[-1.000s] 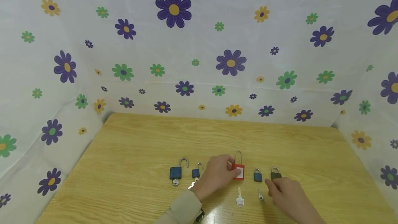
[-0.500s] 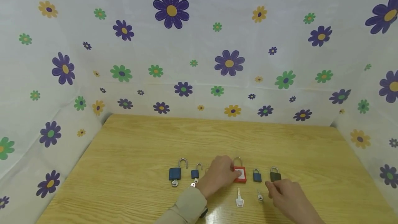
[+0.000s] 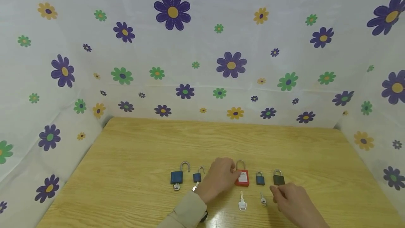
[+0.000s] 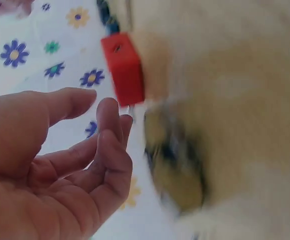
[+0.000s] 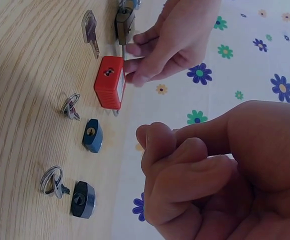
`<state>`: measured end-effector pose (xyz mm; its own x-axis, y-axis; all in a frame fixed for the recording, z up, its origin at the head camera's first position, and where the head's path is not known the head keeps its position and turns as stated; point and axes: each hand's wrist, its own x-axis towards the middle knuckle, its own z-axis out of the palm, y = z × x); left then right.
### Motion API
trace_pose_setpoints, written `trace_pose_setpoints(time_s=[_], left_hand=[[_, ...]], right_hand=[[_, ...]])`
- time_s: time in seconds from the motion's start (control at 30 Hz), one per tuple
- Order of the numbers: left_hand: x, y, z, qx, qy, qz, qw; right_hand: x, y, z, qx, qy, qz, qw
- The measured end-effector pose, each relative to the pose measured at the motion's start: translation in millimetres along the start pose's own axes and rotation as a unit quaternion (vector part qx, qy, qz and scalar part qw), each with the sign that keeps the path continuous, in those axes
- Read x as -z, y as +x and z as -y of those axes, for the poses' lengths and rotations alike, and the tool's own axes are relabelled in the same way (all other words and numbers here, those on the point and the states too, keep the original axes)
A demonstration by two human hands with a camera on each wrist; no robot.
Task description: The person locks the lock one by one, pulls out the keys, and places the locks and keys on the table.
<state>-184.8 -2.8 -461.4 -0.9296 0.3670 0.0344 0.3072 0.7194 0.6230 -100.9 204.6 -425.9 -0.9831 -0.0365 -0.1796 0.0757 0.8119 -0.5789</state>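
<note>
A red padlock (image 3: 242, 178) with a white label lies on the table, its shackle closed and pointing away. My left hand (image 3: 220, 175) is beside it, thumb at its left edge; in the left wrist view that hand's fingers are loosely bent, holding nothing. A brass-coloured padlock (image 4: 174, 160) sits near those fingers, blurred. My right hand (image 3: 294, 200) hovers in front of a black padlock (image 3: 278, 179); its fingers (image 5: 185, 175) are loosely curled with nothing between them. A small blue padlock (image 3: 260, 178) lies between the red and black ones.
One key (image 3: 242, 201) lies below the red padlock, and a ring of keys (image 3: 263, 201) below the small blue one. Another key ring (image 5: 54, 182) is by the black padlock. Two blue padlocks, large (image 3: 176, 177) and small (image 3: 197, 177), lie leftward with shackles open and keys inserted.
The red padlock, gripped by my left hand a second ago, has come down slightly toward me. My left thumb has slid off its label to the left. My right hand stays in place.
</note>
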Motion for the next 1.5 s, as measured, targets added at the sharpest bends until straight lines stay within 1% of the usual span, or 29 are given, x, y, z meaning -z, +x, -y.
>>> trace_pose_setpoints(time_s=[0.07, 0.13, 0.23, 0.3, 0.37, 0.43, 0.53, 0.6, 0.73, 0.93, 1.07, 1.2, 1.3, 1.5], left_hand=[[10.0, -2.9, 4.8, 0.003, 0.0, -0.011, 0.9999], [21.0, -6.7, 11.1, 0.015, 0.004, -0.016, 0.9998], [34.6, -13.5, 21.1, 0.027, 0.01, -0.001, 0.9996], [40.6, -18.2, 26.0, 0.031, 0.024, 0.012, 0.9992], [44.6, -22.9, 28.3, 0.027, 0.043, 0.023, 0.9984], [46.0, -26.7, 29.7, 0.025, 0.066, 0.032, 0.997], [46.1, -30.7, 30.2, 0.023, 0.088, 0.042, 0.9949], [44.8, -32.7, 30.5, 0.022, 0.094, 0.047, 0.9942], [41.5, -35.2, 32.0, 0.017, 0.103, 0.047, 0.9934], [36.8, -34.7, 30.9, 0.017, 0.109, 0.046, 0.9929], [35.6, -34.0, 29.2, 0.021, 0.1, 0.053, 0.9934], [36.0, -33.4, 30.7, 0.022, 0.066, 0.053, 0.9962], [36.5, -32.4, 33.7, 0.025, 0.05, 0.055, 0.9969], [37.9, -31.8, 35.7, 0.042, 0.033, 0.066, 0.9964]], right_hand=[[-0.2, 0.3, -0.1, 0.002, 0.001, 0.002, 1.0], [-0.5, 0.2, -0.1, 0.006, 0.002, 0.002, 1.0], [-1.2, 0.6, 0.1, 0.0, 0.004, 0.005, 1.0], [-2.0, 0.7, -0.2, -0.003, 0.002, 0.005, 1.0], [-3.1, 1.2, -0.8, -0.007, 0.0, 0.006, 1.0], [-4.1, 1.4, -1.2, -0.011, -0.003, 0.006, 1.0], [-5.0, 1.6, -1.0, -0.013, -0.003, 0.008, 1.0], [-5.3, 1.6, -0.9, -0.02, -0.003, 0.011, 1.0], [-6.3, 1.5, -2.2, -0.019, -0.004, 0.011, 1.0], [-7.3, 1.6, -3.9, -0.015, -0.004, 0.009, 1.0], [-8.0, 0.7, -3.7, -0.013, -0.001, 0.009, 1.0], [-8.4, -0.3, -3.6, -0.01, -0.003, 0.005, 1.0], [-8.3, -1.0, -3.4, -0.012, -0.006, 0.003, 1.0], [-7.8, -1.6, -0.6, -0.024, -0.003, 0.007, 1.0]])
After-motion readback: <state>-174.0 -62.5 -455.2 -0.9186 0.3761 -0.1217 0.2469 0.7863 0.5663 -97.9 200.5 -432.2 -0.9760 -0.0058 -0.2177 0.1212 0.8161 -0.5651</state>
